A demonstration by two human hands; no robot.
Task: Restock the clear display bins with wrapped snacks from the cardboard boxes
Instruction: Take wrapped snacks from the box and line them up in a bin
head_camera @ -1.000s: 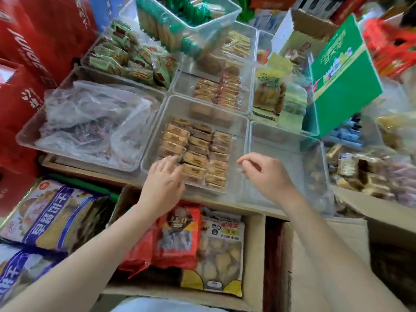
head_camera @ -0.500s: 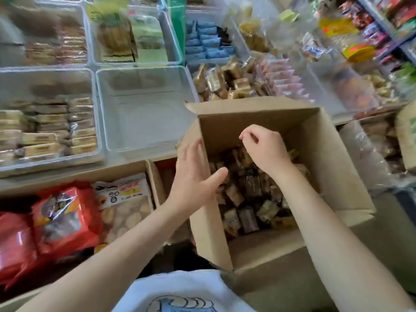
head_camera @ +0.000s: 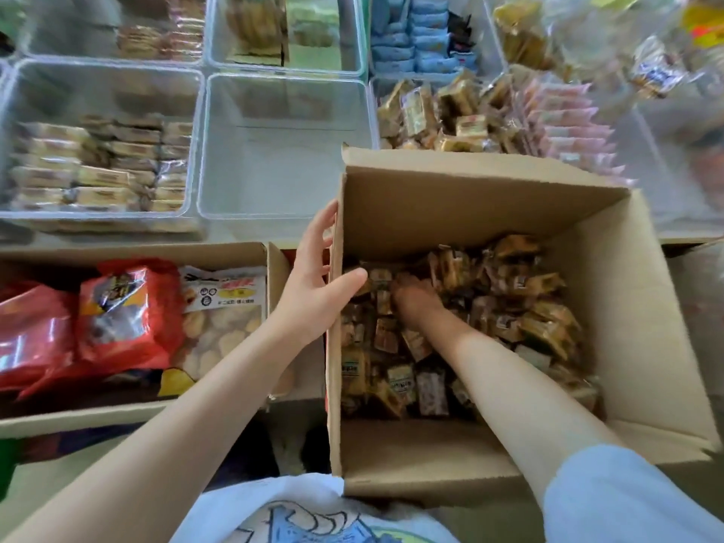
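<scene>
Snacks [head_camera: 485, 307] in small wrappers lie heaped at the bottom of the box [head_camera: 646, 307], which stands open just in front of the bins. Beyond the box's far-left corner sits the empty bin [head_camera: 282, 158], bare to its floor, so it is probably the one to be filled; having the box right against it keeps each carry short. Left of the empty bin, the stocked bin [head_camera: 98, 166] holds rows of wrapped bars.

The left hand [head_camera: 313, 284] clasps the box's left wall, thumb hooked inside and fingers flat along the outside, most likely to steady the tall, thin cardboard while the other arm digs. The right hand [head_camera: 415, 299] is plunged among the snacks near that wall, knuckles up; its fingers are buried in wrappers, so I cannot tell whether it has closed on any.

Left of the box, a lower carton [head_camera: 250, 250] holds big red and yellow bags.
</scene>
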